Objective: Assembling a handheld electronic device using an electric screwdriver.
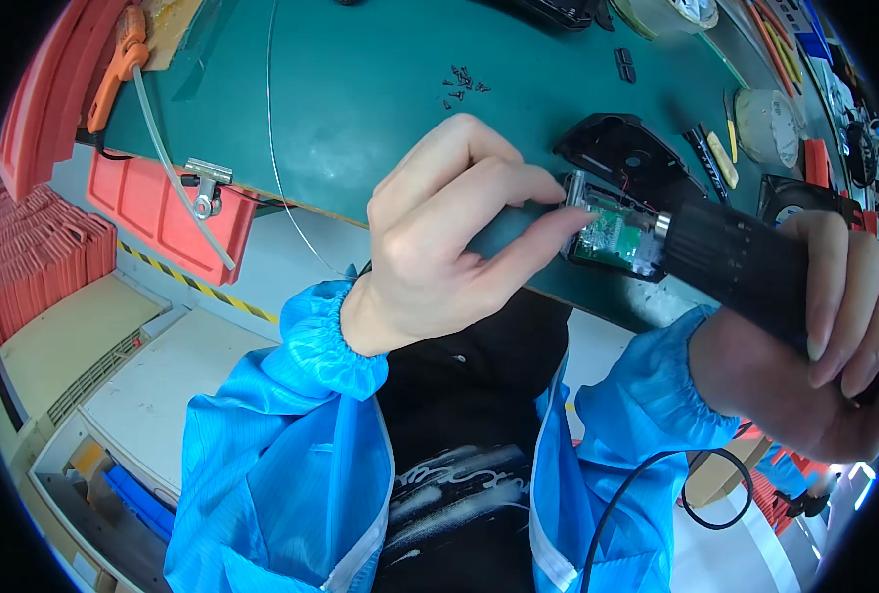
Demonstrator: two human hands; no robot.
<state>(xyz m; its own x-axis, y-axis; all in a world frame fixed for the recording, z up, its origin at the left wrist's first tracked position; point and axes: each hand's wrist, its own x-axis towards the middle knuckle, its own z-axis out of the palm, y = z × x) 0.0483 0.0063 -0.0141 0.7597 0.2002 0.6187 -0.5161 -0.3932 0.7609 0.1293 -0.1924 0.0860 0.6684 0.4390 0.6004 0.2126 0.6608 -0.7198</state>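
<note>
My right hand [840,296] is wrapped round a black electric screwdriver [731,255]. Its metal tip end points left and reaches the edge of a green circuit board [613,237]. The board sits in a small black housing [606,265] over the bench edge. With thumb and forefinger, my left hand [449,222] pinches the left end of this housing, beside the board. Just behind lies an open black plastic shell [627,153], with thin wires running near the board. The screwdriver hides the board's right side.
Several small dark screws [464,84] are heaped on the green bench mat [360,99]. Two small black pieces [625,65], tape rolls [768,127] and a yellow-handled tool [723,158] lie beyond. At left are an orange glue gun [123,64] and stacked red trays [39,267].
</note>
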